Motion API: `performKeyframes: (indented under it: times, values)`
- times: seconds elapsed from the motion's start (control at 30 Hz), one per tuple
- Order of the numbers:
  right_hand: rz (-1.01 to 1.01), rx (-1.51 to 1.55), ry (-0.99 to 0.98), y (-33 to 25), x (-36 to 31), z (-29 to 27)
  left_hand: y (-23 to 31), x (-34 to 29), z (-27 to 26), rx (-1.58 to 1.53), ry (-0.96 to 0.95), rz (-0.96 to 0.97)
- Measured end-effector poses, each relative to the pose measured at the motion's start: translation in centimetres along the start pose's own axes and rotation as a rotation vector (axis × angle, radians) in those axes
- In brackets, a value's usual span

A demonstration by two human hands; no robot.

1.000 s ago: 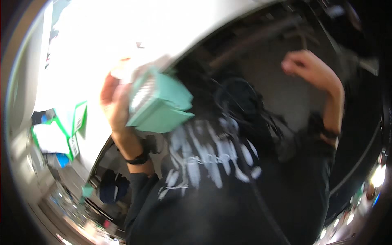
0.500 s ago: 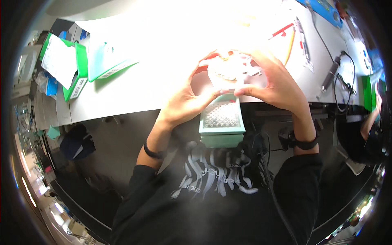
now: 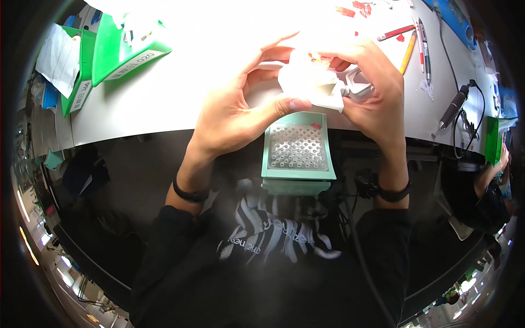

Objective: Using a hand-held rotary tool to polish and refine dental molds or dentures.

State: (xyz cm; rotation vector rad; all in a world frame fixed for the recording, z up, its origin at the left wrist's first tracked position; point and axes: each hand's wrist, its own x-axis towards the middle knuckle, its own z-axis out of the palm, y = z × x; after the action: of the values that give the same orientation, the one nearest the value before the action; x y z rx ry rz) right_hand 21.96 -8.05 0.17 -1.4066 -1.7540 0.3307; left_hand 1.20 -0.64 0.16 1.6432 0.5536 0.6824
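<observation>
A white dental model [image 3: 306,79] on a white plastic hinged frame [image 3: 356,87] is held up between my two hands, above the table's near edge. My left hand [image 3: 232,112] curls round its left side, thumb along the near edge and fingers apart behind. At the hinge end, my right hand [image 3: 380,82] grips the frame, with fingertips bent over the top. Small red-orange bits [image 3: 313,56] show at the model's upper side, where glare washes out detail. Just below sits a pale green drawer tray [image 3: 269,147] with a perforated metal plate [image 3: 298,148] and a red scrap [image 3: 316,126] on it.
Red scraps [image 3: 361,7], a red stick [image 3: 396,33], a yellow pencil [image 3: 408,52] and pens [image 3: 425,52] lie at right. Beyond them are a corded handpiece [image 3: 453,109] and a blue device [image 3: 453,24]. Green boxes [image 3: 85,71] stand left. Another person's hand [image 3: 504,158] shows far right.
The dental model has been turned: its tooth row, visible before, no longer shows, and the hinge now stands out at right. My right hand has shifted onto the hinge end. The whole view has shifted slightly.
</observation>
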Motion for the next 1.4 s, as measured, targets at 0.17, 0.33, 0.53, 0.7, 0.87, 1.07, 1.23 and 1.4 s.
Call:
performKeyframes:
  times: [0.17, 0.33, 0.53, 0.7, 0.87, 1.07, 1.23, 1.4]
  values:
    - [-0.018, 0.046, 0.042, -0.3, 0.0, -0.1, -0.5, -0.3, -0.2, 0.071, -0.074, 0.044]
    - [0.053, 0.289, 0.028, -0.8, -0.5, -0.4, 0.1, -0.8, 0.4, -0.201, -0.115, -0.013]
    - [0.314, 0.645, -0.108, -1.5, 0.2, -0.5, -0.3, -0.5, -0.1, 0.06, 0.0, 0.208]
    - [0.156, 0.144, -0.059, 0.1, 1.3, -3.9, 0.0, -0.9, 0.1, 0.429, 0.212, 0.295]
    - [0.2, -0.5, 0.094, 3.1, 1.6, -4.4, -0.2, -1.6, 0.2, 0.97, 0.12, -0.002]
    - [0.253, -0.522, 0.211, 2.7, 1.1, -2.4, 1.3, -0.4, 0.1, 0.917, 0.04, 0.226]
    - [0.325, -0.567, 0.291, 2.5, 1.9, -4.0, 1.3, -0.4, -0.1, 0.786, -0.033, 0.151]
    - [0.336, -0.465, 0.246, 4.6, 3.7, -4.4, 1.2, 0.3, 0.6, 0.722, 0.074, 0.176]
